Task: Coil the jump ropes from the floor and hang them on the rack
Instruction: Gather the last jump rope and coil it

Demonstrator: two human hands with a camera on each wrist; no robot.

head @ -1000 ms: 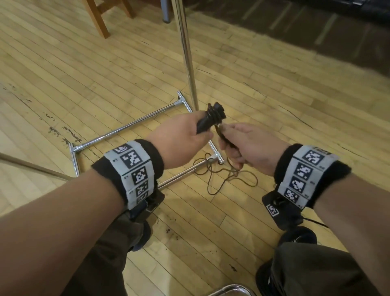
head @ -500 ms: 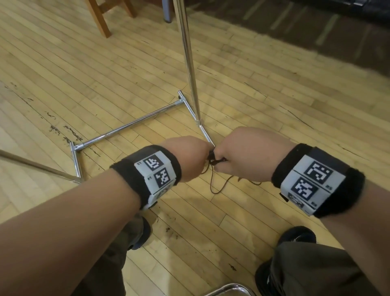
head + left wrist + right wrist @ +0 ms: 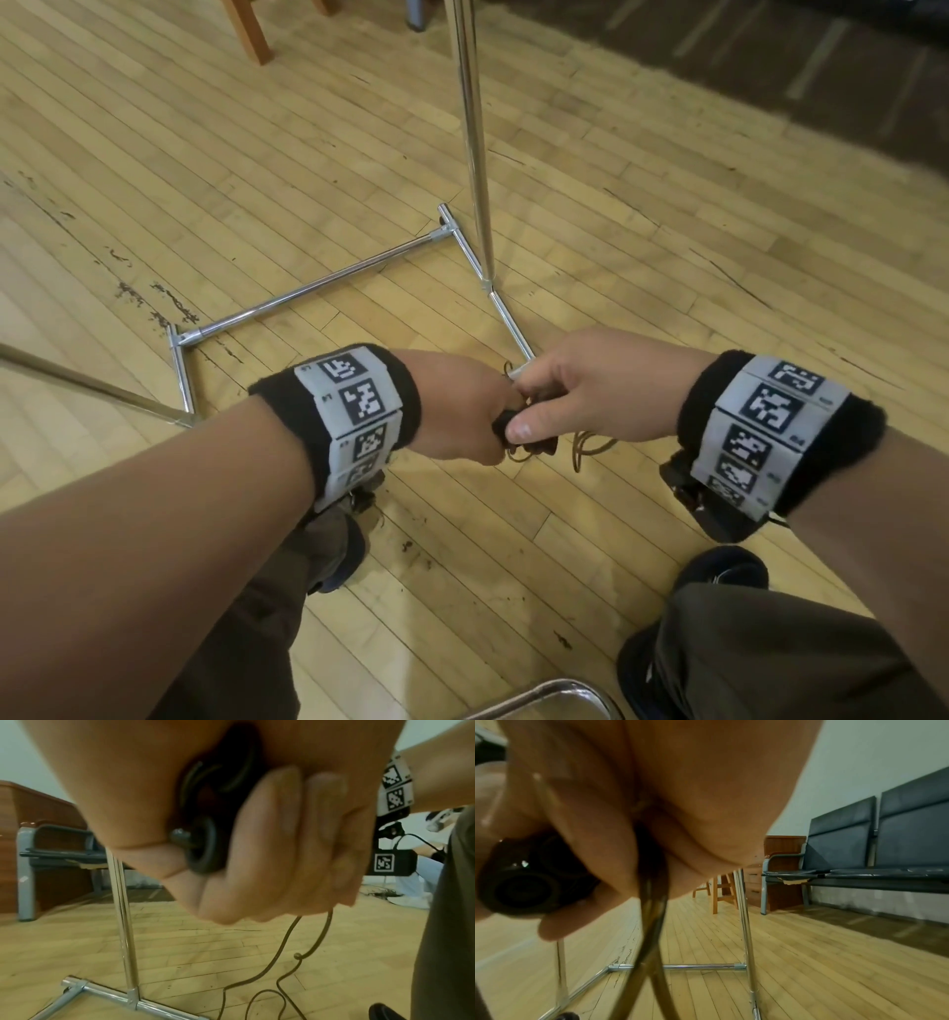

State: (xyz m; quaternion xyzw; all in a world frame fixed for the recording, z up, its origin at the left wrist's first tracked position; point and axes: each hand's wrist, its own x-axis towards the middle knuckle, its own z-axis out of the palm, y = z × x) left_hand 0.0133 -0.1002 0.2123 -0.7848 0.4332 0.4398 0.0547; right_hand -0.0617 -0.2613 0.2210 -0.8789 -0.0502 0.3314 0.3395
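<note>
Black jump-rope handles (image 3: 506, 424) sit clamped in the left hand (image 3: 452, 406); the right hand (image 3: 590, 390) pinches them too, cord (image 3: 287, 947) trailing from its fist to the wooden floor (image 3: 257, 169). Beyond stands the chrome rack (image 3: 475, 154).

No words, brands or numbers can be read. The only signs are black-and-white square code markers on the grey wristbands (image 3: 359, 406) (image 3: 765, 416) of both arms, and one more on the black box (image 3: 384, 861) at three o'clock in the left wrist view.
</note>
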